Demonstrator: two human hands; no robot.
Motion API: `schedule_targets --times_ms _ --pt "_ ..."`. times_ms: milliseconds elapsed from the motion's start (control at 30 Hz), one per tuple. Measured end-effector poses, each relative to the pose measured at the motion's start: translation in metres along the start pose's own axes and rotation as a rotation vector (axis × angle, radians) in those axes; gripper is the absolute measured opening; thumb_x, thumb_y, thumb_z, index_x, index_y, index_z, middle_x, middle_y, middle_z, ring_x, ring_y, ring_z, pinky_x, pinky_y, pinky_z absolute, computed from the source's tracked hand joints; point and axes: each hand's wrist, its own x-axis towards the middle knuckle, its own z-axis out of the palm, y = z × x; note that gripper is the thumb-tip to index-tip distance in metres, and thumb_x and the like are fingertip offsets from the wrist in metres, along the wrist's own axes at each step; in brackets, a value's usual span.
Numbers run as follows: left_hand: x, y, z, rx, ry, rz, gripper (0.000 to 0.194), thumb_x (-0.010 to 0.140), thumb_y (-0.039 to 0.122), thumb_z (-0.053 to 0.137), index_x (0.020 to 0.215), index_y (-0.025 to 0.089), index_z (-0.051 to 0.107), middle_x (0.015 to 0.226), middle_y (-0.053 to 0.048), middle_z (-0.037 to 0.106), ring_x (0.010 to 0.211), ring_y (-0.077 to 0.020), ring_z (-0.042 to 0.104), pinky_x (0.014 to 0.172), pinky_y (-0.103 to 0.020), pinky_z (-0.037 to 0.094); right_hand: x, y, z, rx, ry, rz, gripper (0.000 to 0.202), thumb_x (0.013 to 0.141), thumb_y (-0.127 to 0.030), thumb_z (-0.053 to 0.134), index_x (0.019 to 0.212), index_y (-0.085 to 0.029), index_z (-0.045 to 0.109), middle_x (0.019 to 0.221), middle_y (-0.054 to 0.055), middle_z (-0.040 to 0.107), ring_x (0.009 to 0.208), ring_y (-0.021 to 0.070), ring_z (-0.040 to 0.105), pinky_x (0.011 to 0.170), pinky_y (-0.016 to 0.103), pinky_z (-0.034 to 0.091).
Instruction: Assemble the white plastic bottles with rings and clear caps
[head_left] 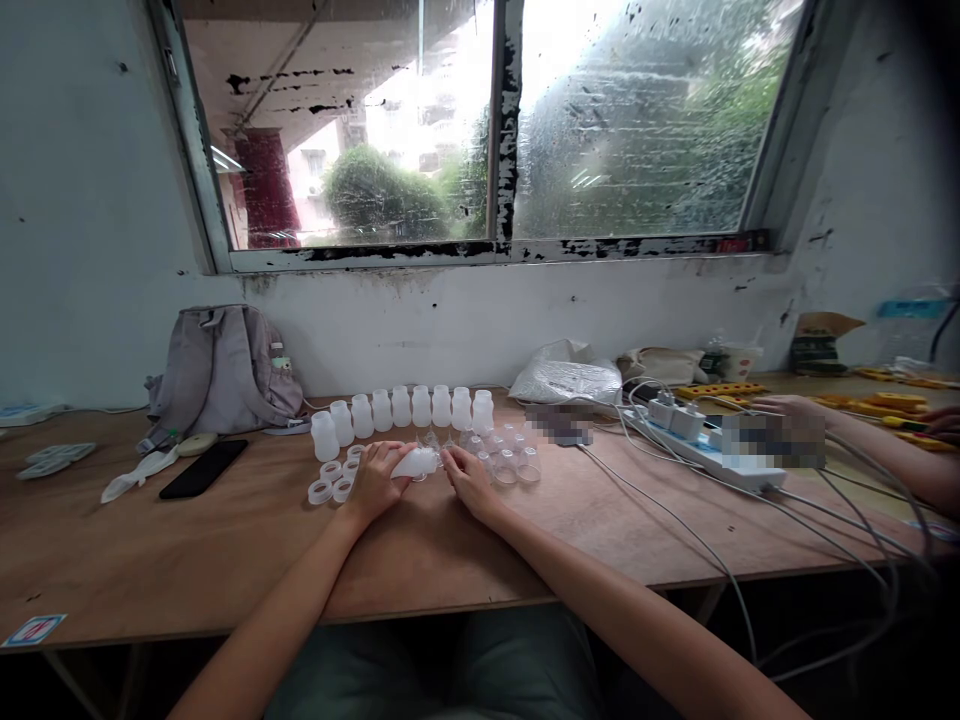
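My left hand [375, 478] is wrapped around a white translucent bottle [414, 462], tilted on its side with its threaded neck toward the right. Close to that neck, my right hand [472, 480] has its fingers pinched together. Whatever they hold is too small to make out. Clear teat-like pieces [429, 440] lie just behind the hands. A row of several similar bottles [402, 406] stands upright further back. White rings [320, 491] are grouped left of my left hand, and clear dome-shaped caps [529, 467] sit right of my right hand.
A backpack [217, 370], a black phone [204, 470] and a white pouch [139, 474] are on the left of the table [255, 560]. To the right are a silvery bag [568, 372], a power strip [705, 455] with trailing cables, and another person's arm [885, 455].
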Motion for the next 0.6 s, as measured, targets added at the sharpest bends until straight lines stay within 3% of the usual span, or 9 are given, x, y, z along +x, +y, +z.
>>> schedule_targets --times_ms 100,233,400,600 --pt "-0.0001 -0.0002 0.0000 -0.002 -0.005 -0.001 0.045 0.072 0.027 0.057 0.116 0.027 0.048 0.104 -0.005 0.053 0.098 -0.0221 0.045 0.088 -0.035 0.031 -0.0019 -0.0013 -0.0004 0.016 0.029 -0.015 0.022 0.077 -0.040 0.045 0.073 -0.019 0.049 0.062 -0.002 0.050 0.052 0.0105 0.046 0.049 0.022 0.036" --pt "-0.0007 0.0000 -0.0001 -0.001 -0.014 0.009 0.046 0.071 0.025 0.057 0.116 0.027 0.048 0.104 -0.005 0.052 0.099 -0.0217 0.044 0.088 -0.035 0.030 -0.0040 -0.0016 -0.0007 0.053 -0.059 -0.003 0.034 0.074 -0.041 0.050 0.100 -0.020 0.048 0.081 0.002 0.054 0.049 0.0084 0.049 0.046 0.022 0.041" --pt "-0.0005 0.0000 -0.0004 -0.006 -0.023 0.010 0.046 0.071 0.025 0.057 0.117 0.026 0.047 0.104 -0.005 0.052 0.099 -0.0217 0.044 0.088 -0.035 0.031 -0.0041 -0.0016 -0.0014 0.042 -0.149 -0.023 0.038 0.073 -0.040 0.053 0.105 -0.021 0.050 0.094 0.006 0.056 0.054 0.0093 0.055 0.047 0.022 0.044" --pt "-0.0001 0.0001 -0.0003 -0.010 -0.019 0.009 0.047 0.070 0.023 0.058 0.116 0.027 0.048 0.104 -0.005 0.052 0.099 -0.0218 0.044 0.088 -0.035 0.030 -0.0049 -0.0027 -0.0017 0.012 -0.157 -0.041 0.036 0.074 -0.039 0.052 0.105 -0.022 0.051 0.092 0.005 0.058 0.053 0.0097 0.056 0.048 0.022 0.045"
